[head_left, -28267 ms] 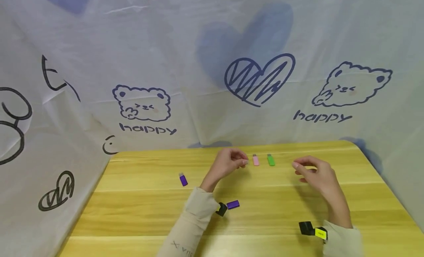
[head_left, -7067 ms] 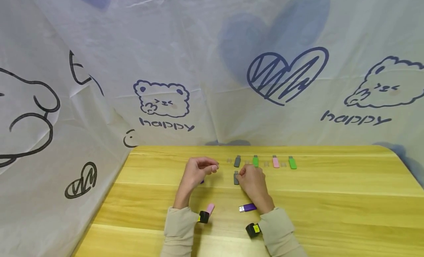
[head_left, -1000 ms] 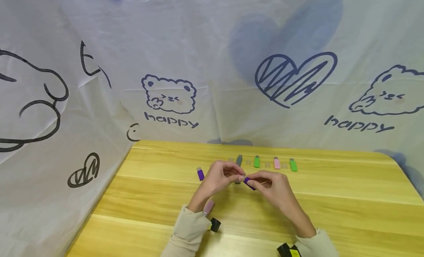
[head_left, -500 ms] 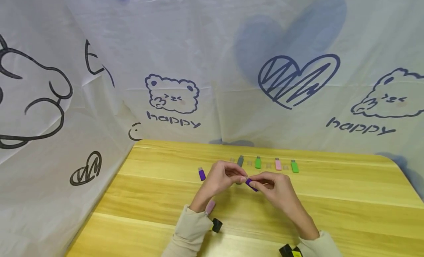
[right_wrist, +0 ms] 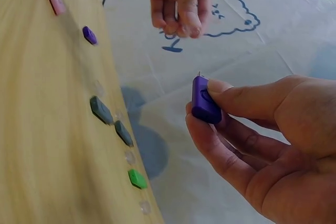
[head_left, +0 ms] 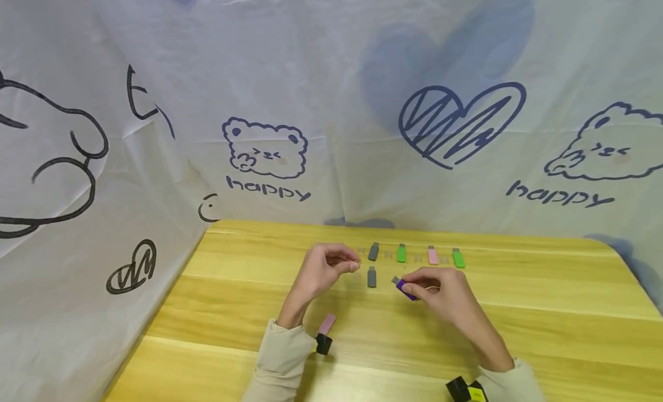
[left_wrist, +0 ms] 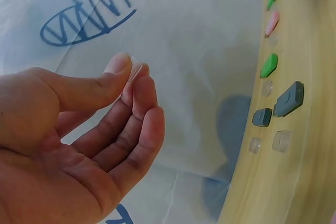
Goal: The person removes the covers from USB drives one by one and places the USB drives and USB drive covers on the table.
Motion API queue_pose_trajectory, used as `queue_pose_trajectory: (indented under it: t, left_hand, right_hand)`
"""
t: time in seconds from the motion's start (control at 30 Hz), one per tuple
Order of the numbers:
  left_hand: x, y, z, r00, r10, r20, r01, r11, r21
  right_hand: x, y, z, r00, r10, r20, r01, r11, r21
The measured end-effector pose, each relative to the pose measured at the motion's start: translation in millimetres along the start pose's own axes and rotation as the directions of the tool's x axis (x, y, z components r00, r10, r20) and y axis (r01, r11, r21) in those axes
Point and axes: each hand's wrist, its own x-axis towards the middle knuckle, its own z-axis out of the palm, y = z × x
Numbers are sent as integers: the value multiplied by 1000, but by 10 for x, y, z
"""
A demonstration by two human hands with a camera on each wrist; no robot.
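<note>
My right hand pinches a purple USB stick between thumb and fingers, above the table; its metal plug is bare and points up-left. Apart from it, my left hand pinches a small clear cap between thumb and fingertip. Beneath and between the hands a grey USB stick lies on the table. Behind it runs a row: another grey stick, a green stick, a pink stick and a second green stick, with clear caps beside them.
Another pink USB stick lies by my left wrist. A second purple stick on the table is hidden behind my left hand in the head view. White cloth with drawings hangs behind the wooden table.
The hands, together at the purple stick half a second ago, are now apart: my left hand has moved left with the clear cap. Seven seconds ago that stick lay on the table.
</note>
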Motion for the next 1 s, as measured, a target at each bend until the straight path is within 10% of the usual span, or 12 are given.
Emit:
queue_pose_trajectory:
  t: [0.27, 1.0]
  left_hand:
    - [17, -12, -44, 1000, 4, 14, -4, 1000, -29]
    - [15, -57, -8, 1000, -8, 22, 8, 1000, -25]
  right_hand:
    - [23, 92, -20, 999, -9, -34, 8, 1000, -30]
    - [191, 565, 333, 932, 276, -235, -304, 949, -89]
